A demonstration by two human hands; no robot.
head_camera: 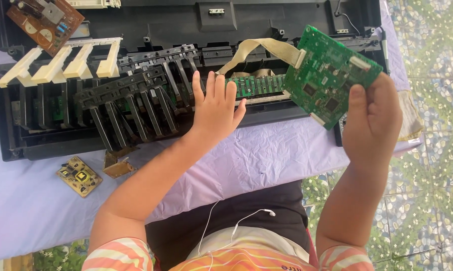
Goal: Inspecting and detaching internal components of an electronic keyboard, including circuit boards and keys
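Right hand [371, 118] holds the green rectangular circuit board [328, 75] raised over the right end of the opened black plastic keyboard casing [266, 22]; thumb pressed on its lower right edge, other fingers hidden behind. Board tilted, long axis running upper right to lower left, component face toward camera. Beige flat ribbon cable [259, 50] leaves its upper left edge. Left hand [215, 108] flat on casing, fingers spread, holding nothing. Casing lies on a lilac cloth [266, 155]; pebble-patterned floor [427, 175] at right.

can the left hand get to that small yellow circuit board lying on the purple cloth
Probably yes: the left hand is empty, resting on the keyboard chassis, and only open cloth lies before the small yellow board.
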